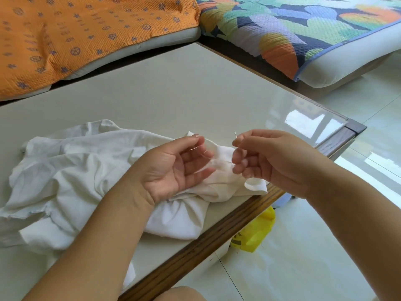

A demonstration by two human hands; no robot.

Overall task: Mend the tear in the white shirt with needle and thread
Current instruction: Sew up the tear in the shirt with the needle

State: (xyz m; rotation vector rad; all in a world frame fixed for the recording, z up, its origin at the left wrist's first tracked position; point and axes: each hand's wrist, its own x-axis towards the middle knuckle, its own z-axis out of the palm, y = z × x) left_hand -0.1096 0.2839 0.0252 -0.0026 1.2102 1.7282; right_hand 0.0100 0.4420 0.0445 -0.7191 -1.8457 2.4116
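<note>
Head view: the right hand [273, 161] has its thumb and forefinger closed in a pinch on the needle [235, 134], whose tip stands up just above those fingers [245, 137]; the remaining right fingers are curled loosely below the pinch. The left hand [171, 168] lies palm up, its fingers [191, 142] loosely curled, directly facing the right fingers with a narrow gap between the two sets of fingertips. A fine thread [196, 148] crosses the left fingers and runs toward the right fingers. The white shirt [76, 170] lies crumpled on the bench [173, 94]; a raised fold of it sits in the gap between the two sets of fingers and touches the left fingertips. Whether the left fingers grip this fold or only support it cannot be told. The bulk of the shirt spreads out behind the left wrist, away from the fingers. Below the right fingers, past the wooden bench edge, a yellow bag [256, 233] lies on the tiled floor [303, 268]. Well beyond both sets of fingertips, an orange cushion [76, 29] and a multicoloured cushion [303, 25] border the far bench edges.
</note>
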